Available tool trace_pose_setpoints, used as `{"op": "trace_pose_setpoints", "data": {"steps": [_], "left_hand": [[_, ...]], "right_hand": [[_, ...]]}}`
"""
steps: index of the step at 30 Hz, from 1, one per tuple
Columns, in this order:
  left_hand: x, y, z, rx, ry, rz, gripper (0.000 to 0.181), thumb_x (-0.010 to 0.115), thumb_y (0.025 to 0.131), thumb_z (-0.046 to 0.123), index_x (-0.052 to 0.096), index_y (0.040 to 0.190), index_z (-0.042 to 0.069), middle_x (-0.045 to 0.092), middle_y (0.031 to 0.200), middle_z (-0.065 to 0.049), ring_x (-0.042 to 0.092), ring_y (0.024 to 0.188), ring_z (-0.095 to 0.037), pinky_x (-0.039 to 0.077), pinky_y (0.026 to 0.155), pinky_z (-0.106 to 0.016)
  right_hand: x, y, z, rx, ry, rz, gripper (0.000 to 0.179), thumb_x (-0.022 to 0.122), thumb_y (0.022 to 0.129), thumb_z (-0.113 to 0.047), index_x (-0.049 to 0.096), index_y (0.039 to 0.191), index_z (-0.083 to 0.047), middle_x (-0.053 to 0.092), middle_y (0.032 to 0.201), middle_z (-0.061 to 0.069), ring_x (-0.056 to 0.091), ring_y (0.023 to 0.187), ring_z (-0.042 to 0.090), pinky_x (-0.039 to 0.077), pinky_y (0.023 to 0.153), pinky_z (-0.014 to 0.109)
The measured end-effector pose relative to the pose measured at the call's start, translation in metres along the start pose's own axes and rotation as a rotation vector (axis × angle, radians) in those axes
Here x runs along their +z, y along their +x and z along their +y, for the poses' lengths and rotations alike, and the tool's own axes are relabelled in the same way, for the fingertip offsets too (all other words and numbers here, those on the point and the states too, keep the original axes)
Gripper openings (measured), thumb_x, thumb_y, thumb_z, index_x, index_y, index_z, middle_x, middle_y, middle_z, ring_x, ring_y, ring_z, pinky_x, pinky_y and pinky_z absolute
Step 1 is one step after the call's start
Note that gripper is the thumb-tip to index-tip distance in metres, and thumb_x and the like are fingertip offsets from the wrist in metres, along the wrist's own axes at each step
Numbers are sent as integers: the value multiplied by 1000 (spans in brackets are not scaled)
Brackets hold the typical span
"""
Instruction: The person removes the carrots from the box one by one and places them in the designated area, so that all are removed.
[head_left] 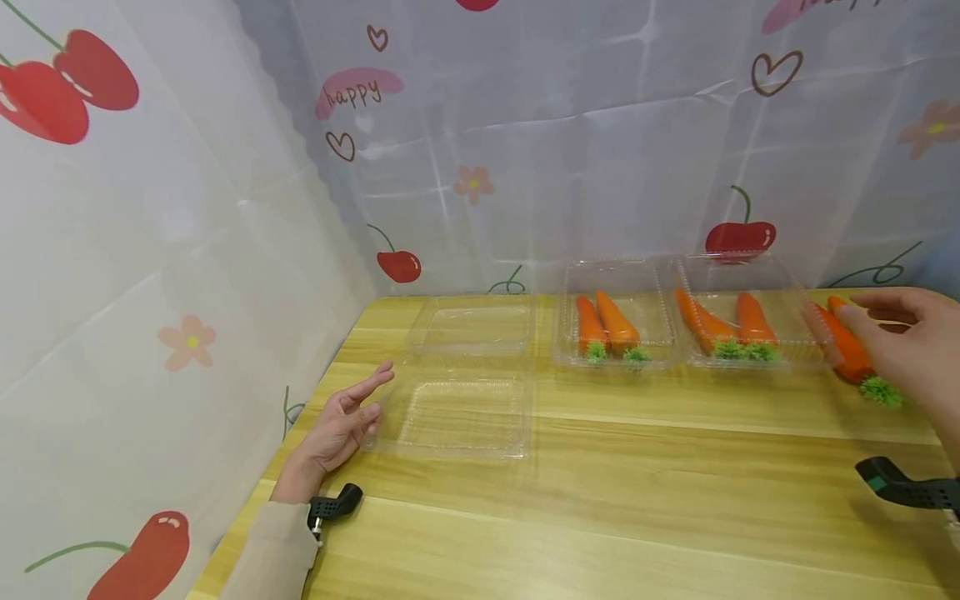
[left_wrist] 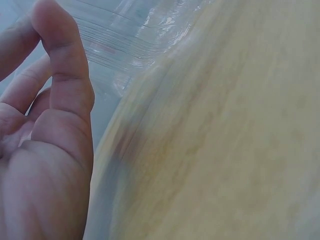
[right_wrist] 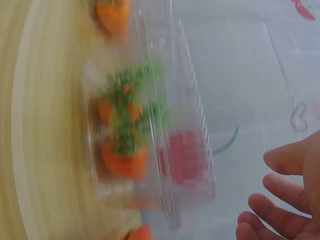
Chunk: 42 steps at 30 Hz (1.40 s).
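Note:
My left hand [head_left: 341, 429] hangs at the left side of an opened transparent plastic box [head_left: 465, 454], fingers loosely bent and holding nothing. The box's two halves lie spread on the table. At the far right, my right hand [head_left: 918, 350] hovers close over loose orange carrots [head_left: 851, 350], one showing a green top. In the right wrist view its fingers [right_wrist: 280, 215] are spread apart with nothing between them. Beside those carrots stands a transparent box [head_left: 780, 275] with two carrots [head_left: 752, 318] inside. Another box [head_left: 652, 279] with two carrots [head_left: 617, 321] stands left of it.
The wooden table [head_left: 600, 500] reaches back to a hanging white sheet [head_left: 585, 183] printed with cherries, hearts and flowers. A similar sheet [head_left: 150, 267] runs along the left side. A black wrist mount sits on each arm.

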<state>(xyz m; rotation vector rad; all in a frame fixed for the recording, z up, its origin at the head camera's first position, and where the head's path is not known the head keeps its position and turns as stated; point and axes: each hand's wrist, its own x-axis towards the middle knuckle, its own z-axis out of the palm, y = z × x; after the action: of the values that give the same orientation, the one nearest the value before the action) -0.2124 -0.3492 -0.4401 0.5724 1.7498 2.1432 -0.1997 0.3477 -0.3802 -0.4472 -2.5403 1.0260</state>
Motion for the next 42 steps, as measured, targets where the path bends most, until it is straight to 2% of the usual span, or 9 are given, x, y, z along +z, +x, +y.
{"op": "trace_pose_setpoints", "data": {"steps": [1,3,7,10,12,17,23,28,42], "left_hand": [[1,0,1,-3,-1,6,57,44,106,-8,24,159,-8,7,176,-4,55,73,-3,54,66,-16],[1,0,0,2,1,3,57,44,106,-8,24,159,-9,7,176,-4,55,73,-3,54,66,-16],[-1,-1,-2,5,5,-2,56,43,106,-9,24,159,-8,6,176,-3,55,74,-2,53,66,-16],[-1,0,-3,9,5,-2,56,42,106,-9,24,159,-8,6,176,-3,55,74,-2,53,66,-16],[-1,0,-3,10,3,-4,56,42,106,-9,24,159,-8,5,176,-4,55,74,-2,53,66,-16],[0,0,-3,12,-7,-12,56,42,106,-8,23,159,-8,1,176,-6,55,74,-2,53,66,-16],[0,-1,-2,18,-18,-21,55,44,107,-6,27,159,-7,-2,175,-9,55,76,-3,52,67,-15],[1,-1,0,16,-17,-16,55,42,107,-7,25,159,-7,-3,175,-9,54,75,-3,51,67,-16],[-1,-1,-2,19,-18,-26,57,42,107,-7,21,159,-9,-2,175,-8,55,75,-3,53,67,-16]], "right_hand": [[1,-3,-6,-15,-24,-31,61,45,108,-44,50,148,1,52,139,26,46,117,47,48,88,46],[0,-16,-30,-48,-48,-75,61,46,108,-44,51,144,6,53,135,33,54,101,36,48,73,35],[8,-30,-43,-123,-49,-123,58,52,105,-48,59,137,0,61,126,27,44,80,-4,40,57,16],[17,-39,-50,-179,-16,-161,52,58,103,-47,64,131,-3,65,120,18,39,78,-18,41,59,13],[22,-44,-54,-213,29,-206,48,62,102,-44,66,128,-5,69,111,-1,44,79,-20,43,62,12],[40,-59,-62,-264,161,-358,38,67,101,-36,69,126,-7,68,99,-26,59,84,-13,50,67,12],[66,-79,-78,-194,262,-602,48,63,102,-44,63,136,-9,70,125,5,66,100,2,56,81,22],[82,-91,-92,-175,463,-758,49,64,103,-33,59,138,1,70,126,8,69,107,18,59,91,30],[127,-112,-131,-157,649,-927,50,69,101,-25,57,136,9,63,128,28,71,108,27,59,93,34]]}}
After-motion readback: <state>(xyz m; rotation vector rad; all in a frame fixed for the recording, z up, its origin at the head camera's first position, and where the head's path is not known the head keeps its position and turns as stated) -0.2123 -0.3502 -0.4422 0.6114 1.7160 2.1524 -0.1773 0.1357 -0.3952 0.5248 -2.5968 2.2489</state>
